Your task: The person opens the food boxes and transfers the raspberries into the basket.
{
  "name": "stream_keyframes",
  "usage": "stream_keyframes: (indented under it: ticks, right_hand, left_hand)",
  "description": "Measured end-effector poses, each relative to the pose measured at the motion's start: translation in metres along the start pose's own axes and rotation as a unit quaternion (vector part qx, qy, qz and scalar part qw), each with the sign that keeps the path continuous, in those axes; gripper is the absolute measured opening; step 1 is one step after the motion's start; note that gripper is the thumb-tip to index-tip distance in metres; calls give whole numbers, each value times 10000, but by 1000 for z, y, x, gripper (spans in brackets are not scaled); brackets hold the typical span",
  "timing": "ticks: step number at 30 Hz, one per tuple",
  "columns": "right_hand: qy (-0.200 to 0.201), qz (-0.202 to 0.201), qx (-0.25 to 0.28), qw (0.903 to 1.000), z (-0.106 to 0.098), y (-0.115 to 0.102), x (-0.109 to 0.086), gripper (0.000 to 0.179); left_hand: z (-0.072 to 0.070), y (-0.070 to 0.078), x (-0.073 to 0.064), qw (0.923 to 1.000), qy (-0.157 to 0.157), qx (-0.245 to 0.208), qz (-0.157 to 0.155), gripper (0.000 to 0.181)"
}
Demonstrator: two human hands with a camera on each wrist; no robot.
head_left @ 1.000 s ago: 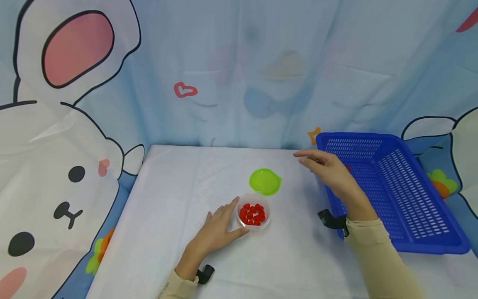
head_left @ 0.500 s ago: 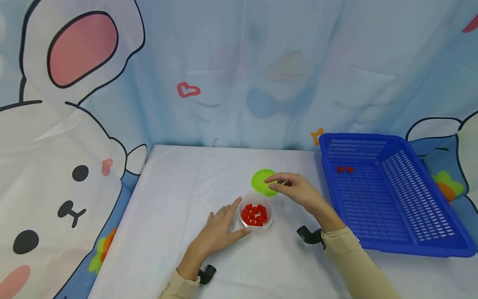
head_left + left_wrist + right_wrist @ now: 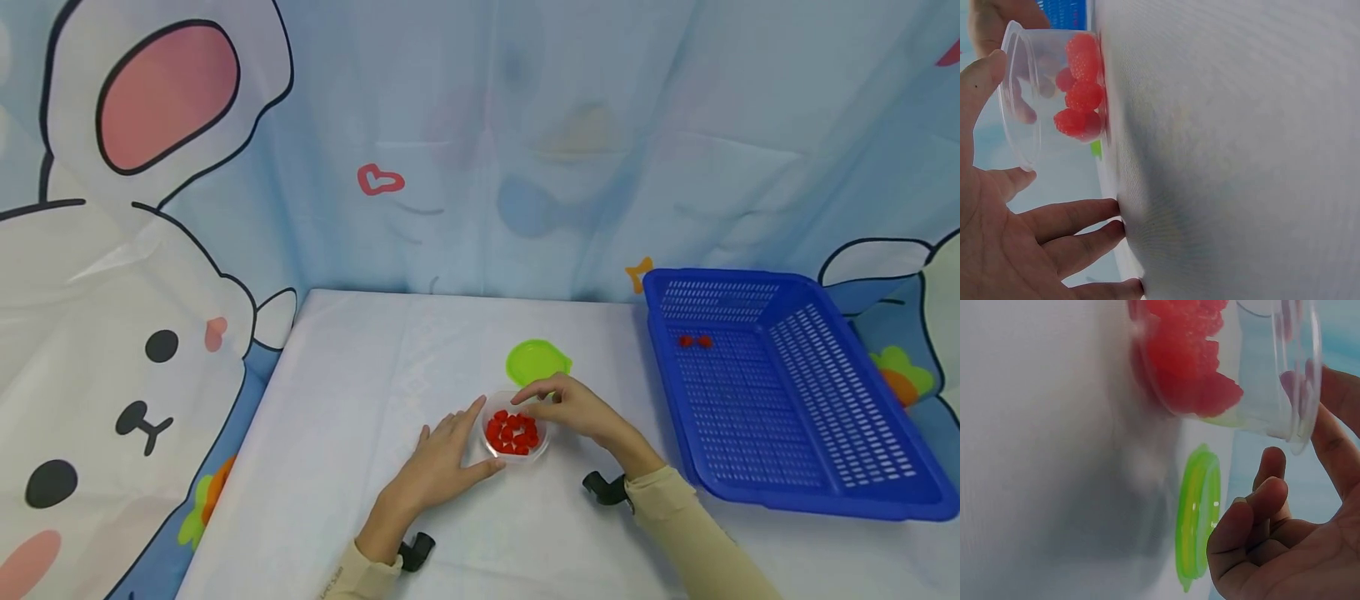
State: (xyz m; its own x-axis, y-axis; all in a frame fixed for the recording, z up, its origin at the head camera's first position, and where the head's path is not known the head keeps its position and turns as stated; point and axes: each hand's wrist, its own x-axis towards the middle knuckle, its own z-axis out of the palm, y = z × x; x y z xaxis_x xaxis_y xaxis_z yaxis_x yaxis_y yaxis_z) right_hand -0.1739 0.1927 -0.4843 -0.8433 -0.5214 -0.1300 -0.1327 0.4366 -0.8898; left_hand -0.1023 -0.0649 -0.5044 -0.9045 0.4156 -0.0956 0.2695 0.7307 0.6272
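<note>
A small clear plastic cup (image 3: 497,402) stands upright on the table, holding several red raspberries (image 3: 512,433). My left hand (image 3: 435,467) is at its left side, thumb and index finger spread and touching the rim; in the left wrist view the other fingers reach straight to the cloth. From the right, my right hand (image 3: 577,410) reaches over the cup with thumb and index apart. In the right wrist view its index finger is behind the cup's rim and the other fingers are bent, with no raspberry between them. A bright green lid (image 3: 536,361) lies just behind the cup.
At the right stands a blue perforated plastic basket (image 3: 780,417) with two raspberries (image 3: 696,342) near its back left. White cloth (image 3: 375,375) covers the table. A printed blue curtain (image 3: 450,250) hangs behind it.
My right hand has moved left and down from the basket's edge, past the lid, to the cup. The left hand has stayed at the cup. Both basket raspberries are now uncovered.
</note>
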Motion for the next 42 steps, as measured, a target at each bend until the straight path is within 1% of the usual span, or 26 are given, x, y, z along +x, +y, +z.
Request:
stream_keyframes:
  ticks: [9,13,16,19,22,26,31,36,42]
  right_hand:
    - [-196,-278,16,9994,10,7,8,20]
    - [-178,-465,-80,9987,13,8,11,20]
    - [-91,-566,-284,9980,15,7,12,17]
    - [61,-644,-655,9957,18,4,12,15]
    - [268,-537,-1122,9919,20,0,10,14]
    - [493,-325,-1672,9841,23,-5,7,15]
    - [628,-157,-2186,9737,27,-7,7,17]
    - [597,183,-2517,9658,30,-10,8,19]
    - [532,342,-2625,9628,31,-12,9,20]
  left_hand:
    - [-1,1,-2,10000,-20,-39,-5,93]
    - [-1,0,-2,10000,4,-76,15,93]
    - [-1,0,-2,10000,13,-79,22,93]
    - [-1,0,-2,10000,-12,-56,7,93]
    - [-1,0,-2,10000,1,-53,13,93]
    - [-1,0,-2,10000,21,-49,23,93]
    - [-2,0,-2,10000,11,-51,16,92]
    - [-3,2,-3,10000,-27,-66,-3,92]
    - [-2,1,-2,10000,-40,13,-16,92]
